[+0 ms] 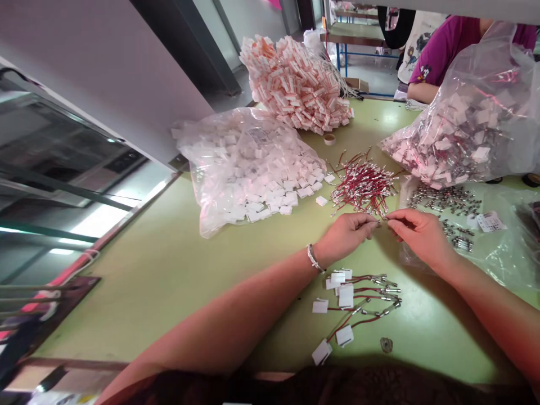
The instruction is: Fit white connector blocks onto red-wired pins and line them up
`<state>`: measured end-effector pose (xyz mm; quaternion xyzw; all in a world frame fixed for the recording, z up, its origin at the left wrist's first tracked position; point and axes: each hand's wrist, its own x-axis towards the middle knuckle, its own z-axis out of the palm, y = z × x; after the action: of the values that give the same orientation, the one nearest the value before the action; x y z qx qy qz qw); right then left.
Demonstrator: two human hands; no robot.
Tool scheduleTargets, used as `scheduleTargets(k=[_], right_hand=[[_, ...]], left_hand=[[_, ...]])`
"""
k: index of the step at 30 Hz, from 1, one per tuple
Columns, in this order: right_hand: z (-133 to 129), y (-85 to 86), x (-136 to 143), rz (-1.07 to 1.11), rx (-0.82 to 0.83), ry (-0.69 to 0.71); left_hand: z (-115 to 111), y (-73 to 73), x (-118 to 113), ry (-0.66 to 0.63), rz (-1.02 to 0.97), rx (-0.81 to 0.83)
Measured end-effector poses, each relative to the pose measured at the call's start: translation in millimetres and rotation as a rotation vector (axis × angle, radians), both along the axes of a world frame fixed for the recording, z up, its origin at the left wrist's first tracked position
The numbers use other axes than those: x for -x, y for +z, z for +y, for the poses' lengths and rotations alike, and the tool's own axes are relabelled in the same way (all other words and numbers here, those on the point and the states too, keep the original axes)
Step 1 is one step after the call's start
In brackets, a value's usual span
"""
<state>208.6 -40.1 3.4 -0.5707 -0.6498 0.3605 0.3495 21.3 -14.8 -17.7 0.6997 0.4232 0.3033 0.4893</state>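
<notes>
My left hand [348, 236], with a bracelet at the wrist, is closed in a pinch. Facing it, my right hand [419, 236] pinches too, and the fingertips of both almost meet. Whatever small, shiny bit they hold is too tiny to make out. Just beyond the fingertips lies a heap of short red wires [365, 183] with metal ends. Glass-tube fuses [464, 243] lie loose on a plastic bag to the right of my right hand. Nearer my body are several red wire leads [367, 296] with white plastic housings [346, 295] and fuses at their ends.
A clear bag of white housings [257, 169] spills open at left. Behind it rises a pile of orange-white connectors [295, 84], near a tape roll [329, 139]. Another full bag [468, 129] stands at right, before a person in a purple sleeve [442, 53].
</notes>
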Motion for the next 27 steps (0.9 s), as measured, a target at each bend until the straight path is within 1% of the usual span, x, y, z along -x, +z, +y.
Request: scheduleTargets(k=[4,10,12,14,16,18,20,22,24,25,27], right_hand=[[-2,-3.2,4,-0.059,0.002,0.06],[-1,-2.2,3,0.095,0.205,0.097],[0,-0.6,3,0.074,0.205,0.107],[0,1.3,2,-0.004,0.133,0.136],[0,3.1,0,-0.104,0.088,0.178],[1,4.3,-2,-0.182,0.112,0.21],[1,5.0,-3,-0.201,0.183,0.23],[-1,5.7,-1,-0.157,0.286,0.242],[-3,6.4,2,-0.087,0.395,0.242],[-5,6.7,4,-0.062,0.427,0.232],[-7,6.5,7,-0.052,0.426,0.201]], left_hand=[[-1,-0.2,1,-0.02,0.017,-0.031],[0,-1.4,4,-0.027,0.027,-0.044],[0,-2.1,4,-0.034,0.06,-0.082],[-1,-3.6,4,-0.029,0.118,-0.167],[-2,-5.5,5,-0.061,0.218,-0.33],[-2,-7.1,7,-0.146,0.351,-0.53],[-1,-8.1,10,-0.237,0.464,-0.673],[0,-9.1,12,-0.289,0.501,-0.731],[-1,-10.8,12,-0.316,0.466,-0.735],[-1,-12.0,11,-0.316,0.443,-0.726],[-2,-14.1,9,-0.294,0.421,-0.692]])
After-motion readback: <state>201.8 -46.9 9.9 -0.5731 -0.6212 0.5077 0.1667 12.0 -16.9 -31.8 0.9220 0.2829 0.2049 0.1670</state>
